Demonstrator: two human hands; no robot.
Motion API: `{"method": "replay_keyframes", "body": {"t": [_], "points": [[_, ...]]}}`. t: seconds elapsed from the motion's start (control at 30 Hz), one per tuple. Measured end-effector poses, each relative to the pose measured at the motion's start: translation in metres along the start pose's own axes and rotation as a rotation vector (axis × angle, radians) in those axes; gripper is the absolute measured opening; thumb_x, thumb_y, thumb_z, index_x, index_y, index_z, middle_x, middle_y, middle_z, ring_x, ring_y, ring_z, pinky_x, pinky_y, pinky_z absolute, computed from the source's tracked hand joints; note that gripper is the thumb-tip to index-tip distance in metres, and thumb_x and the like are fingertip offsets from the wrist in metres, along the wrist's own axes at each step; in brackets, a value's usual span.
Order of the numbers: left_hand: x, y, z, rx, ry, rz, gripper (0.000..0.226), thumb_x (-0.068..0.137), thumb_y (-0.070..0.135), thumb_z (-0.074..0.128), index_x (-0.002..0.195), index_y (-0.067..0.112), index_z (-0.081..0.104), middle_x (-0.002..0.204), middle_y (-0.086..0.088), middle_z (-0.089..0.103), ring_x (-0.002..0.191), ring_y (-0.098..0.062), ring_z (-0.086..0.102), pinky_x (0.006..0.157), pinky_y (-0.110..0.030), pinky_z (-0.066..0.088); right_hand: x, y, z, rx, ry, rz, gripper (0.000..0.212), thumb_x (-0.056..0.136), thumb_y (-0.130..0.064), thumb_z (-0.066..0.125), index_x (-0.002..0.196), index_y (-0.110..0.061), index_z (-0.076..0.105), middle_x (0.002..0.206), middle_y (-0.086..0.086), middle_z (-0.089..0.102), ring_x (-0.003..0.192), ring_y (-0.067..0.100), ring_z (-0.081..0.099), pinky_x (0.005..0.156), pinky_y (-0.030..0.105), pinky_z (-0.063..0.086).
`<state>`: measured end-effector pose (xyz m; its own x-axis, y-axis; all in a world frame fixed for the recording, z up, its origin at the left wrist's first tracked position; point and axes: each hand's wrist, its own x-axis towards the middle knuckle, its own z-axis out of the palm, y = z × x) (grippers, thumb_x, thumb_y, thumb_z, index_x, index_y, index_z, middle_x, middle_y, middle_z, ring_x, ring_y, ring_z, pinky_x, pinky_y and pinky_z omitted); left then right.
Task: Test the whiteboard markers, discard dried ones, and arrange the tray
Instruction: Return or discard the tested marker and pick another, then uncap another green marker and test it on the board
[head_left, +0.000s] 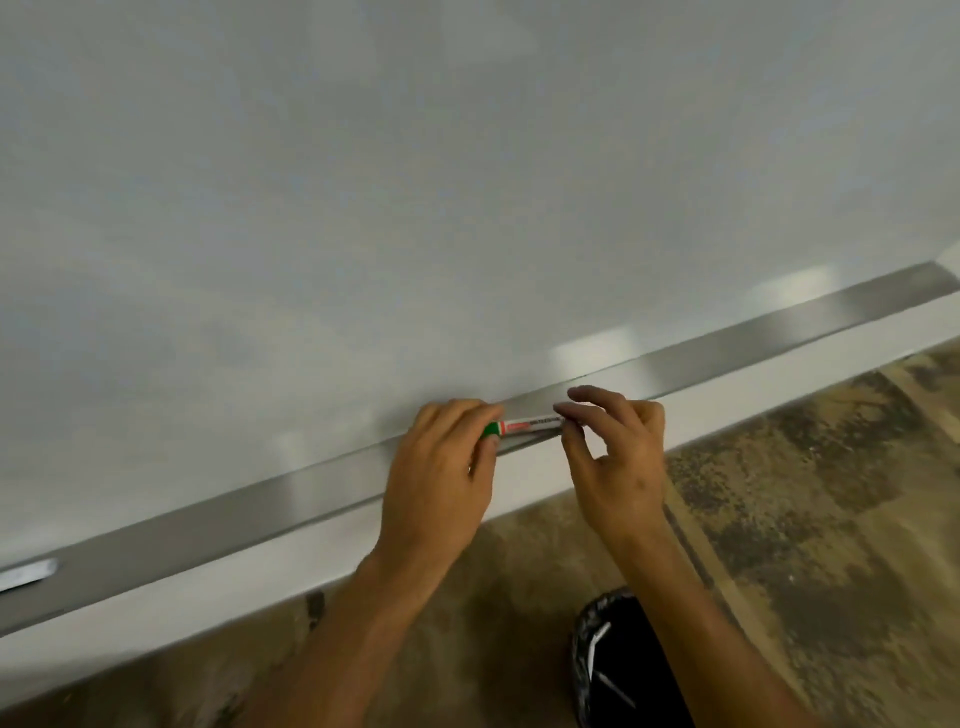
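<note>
One white green-capped marker, lengthwise along grey metal tray, cap leftward; pinched endwise by left hand and right hand.

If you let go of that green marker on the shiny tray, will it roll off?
Probably it would roll a bit: the green marker looks round and smooth. The tray looks level and narrow, so it may stay. It seems stiff and light, since fingertips of both hands hold it.
</note>
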<state>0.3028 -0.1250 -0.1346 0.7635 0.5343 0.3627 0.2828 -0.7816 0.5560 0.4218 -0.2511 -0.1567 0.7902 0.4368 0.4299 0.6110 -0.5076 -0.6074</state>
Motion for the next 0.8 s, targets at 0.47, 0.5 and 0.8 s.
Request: {"method": "replay_keyframes", "body": {"t": [0.47, 0.5, 0.8], "points": [[0.034, -0.011, 0.009, 0.375, -0.458, 0.021, 0.025, 0.094, 0.039, 0.059, 0.116, 0.026, 0.059, 0.111, 0.003, 0.067, 0.096, -0.014, 0.064, 0.085, -0.024, 0.049, 0.032, -0.003, 0.010, -0.186, -0.432, 0.042, 0.016, 0.095, -0.025, 0.061, 0.104, -0.029, 0.073, 0.104, -0.014, 0.067, 0.097, 0.008, 0.032, 0.080, 0.025, 0.025], [0.033, -0.009, 0.008, 0.386, -0.486, 0.031, 0.028, 0.095, 0.036, 0.059, 0.121, 0.025, 0.057, 0.117, 0.002, 0.066, 0.101, -0.016, 0.063, 0.089, -0.025, 0.048, 0.032, -0.004, 0.009, -0.185, -0.451, 0.035, 0.016, 0.095, -0.026, 0.060, 0.105, -0.029, 0.072, 0.105, -0.013, 0.067, 0.099, 0.008, 0.034, 0.081, 0.026, 0.025], [0.024, 0.035, -0.059, 0.227, -0.492, -0.092, 0.030, 0.101, 0.029, 0.047, 0.130, 0.023, 0.048, 0.136, 0.001, 0.038, 0.091, -0.015, 0.062, 0.078, -0.017, 0.050, 0.042, -0.061, -0.045, 0.158, -0.430, 0.060, 0.021, 0.092, -0.018, 0.066, 0.110, -0.030, 0.068, 0.108, -0.013, 0.060, 0.099, 0.005, 0.053, 0.088, 0.018, 0.044]]}}
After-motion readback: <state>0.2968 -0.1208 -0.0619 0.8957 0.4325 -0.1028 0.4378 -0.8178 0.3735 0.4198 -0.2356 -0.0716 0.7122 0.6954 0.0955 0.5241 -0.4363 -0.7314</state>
